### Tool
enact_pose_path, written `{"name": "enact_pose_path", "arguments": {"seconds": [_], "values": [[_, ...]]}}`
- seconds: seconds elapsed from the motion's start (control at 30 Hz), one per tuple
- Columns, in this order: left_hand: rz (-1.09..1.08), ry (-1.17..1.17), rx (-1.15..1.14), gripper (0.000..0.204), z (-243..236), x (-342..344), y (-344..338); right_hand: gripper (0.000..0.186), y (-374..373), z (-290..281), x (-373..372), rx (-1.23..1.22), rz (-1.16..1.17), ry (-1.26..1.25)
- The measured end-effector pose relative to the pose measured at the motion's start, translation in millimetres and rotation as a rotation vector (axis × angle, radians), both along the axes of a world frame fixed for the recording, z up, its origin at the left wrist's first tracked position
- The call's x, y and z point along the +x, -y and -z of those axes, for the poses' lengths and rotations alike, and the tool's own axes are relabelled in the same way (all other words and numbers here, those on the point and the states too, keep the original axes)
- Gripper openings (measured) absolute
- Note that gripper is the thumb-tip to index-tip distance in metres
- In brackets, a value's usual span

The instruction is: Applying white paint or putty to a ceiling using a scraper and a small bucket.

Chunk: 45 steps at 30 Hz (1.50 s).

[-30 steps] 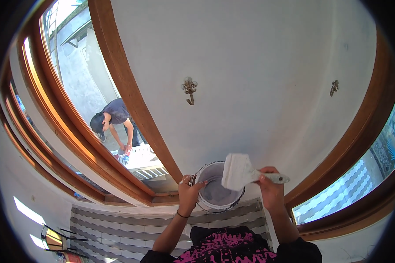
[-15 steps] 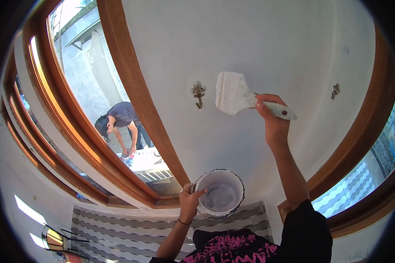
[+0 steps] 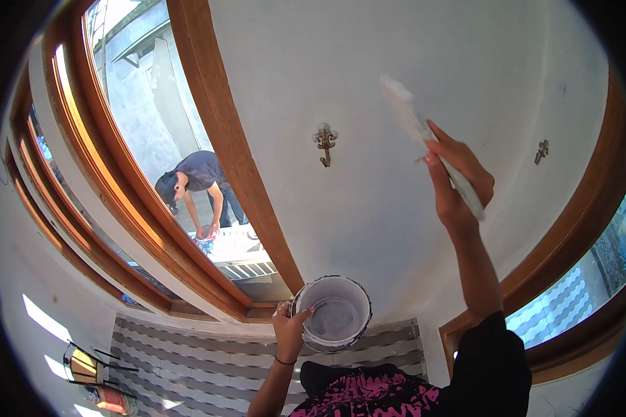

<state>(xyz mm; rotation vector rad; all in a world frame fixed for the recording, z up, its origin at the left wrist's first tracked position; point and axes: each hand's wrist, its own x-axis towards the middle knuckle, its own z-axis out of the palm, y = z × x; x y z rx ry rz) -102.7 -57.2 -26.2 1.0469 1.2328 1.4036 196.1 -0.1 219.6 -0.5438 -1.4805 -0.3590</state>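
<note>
From my remote feed I can read no text, number or sign; pink print (image 3: pixel 366 393) marks the black shirt (image 3: pixel 490 361); I find it illegible.

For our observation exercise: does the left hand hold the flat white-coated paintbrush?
No, the right hand holds that paintbrush; the left hand holds a round white bucket.

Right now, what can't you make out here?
Head view throughout:
Flat white paintbrush: blurred, turned edge-on; contact with the smooth pale wall can't be told.
Left hand: some fingertips, behind the round white plastic bucket.
Item handled by dark-capped co-worker: too small, washed out.
Brown wooden right-hand window frame: outer part cut off by picture's dark edge.
</note>
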Motion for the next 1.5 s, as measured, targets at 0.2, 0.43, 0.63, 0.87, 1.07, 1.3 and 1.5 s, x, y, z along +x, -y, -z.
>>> {"name": "enact_pose_path", "arguments": {"seconds": [0.2, 0.43, 0.63, 0.87, 1.07, 1.3, 1.5], "values": [[0.03, -0.105, 0.009, 0.018, 4.6, -0.4, -1.7, 0.031, 2.0, -9.1, -13.3, 0.165, 0.54, 0.539], [0.057, 0.024, -0.024, 0.017, 1.2, -13.9, -5.6, 0.022, -9.2, 112.2, -10.4, -0.059, 0.542, 0.683], [0.076, -0.054, -0.019, 0.019, 2.7, -31.8, -7.6, 0.023, 21.2, 126.3, -11.3, -0.216, 0.404, 0.683], [0.13, -0.031, -0.042, 0.019, 4.7, -40.5, -12.5, 0.029, 14.7, -6.9, -20.5, 0.14, 0.545, 0.519], [0.194, -0.044, -0.056, 0.02, 7.5, -34.4, -17.7, 0.021, -21.3, -29.9, -23.9, 0.075, 0.566, 0.557], [0.176, -0.042, -0.032, 0.022, 10.6, -48.1, -16.3, 0.02, -9.6, 87.6, -11.1, -0.117, 0.536, 0.616], [0.165, -0.012, -0.072, 0.02, 0.4, -50.1, -15.0, 0.022, 25.7, 128.0, -22.4, -0.297, 0.458, 0.584]]}}
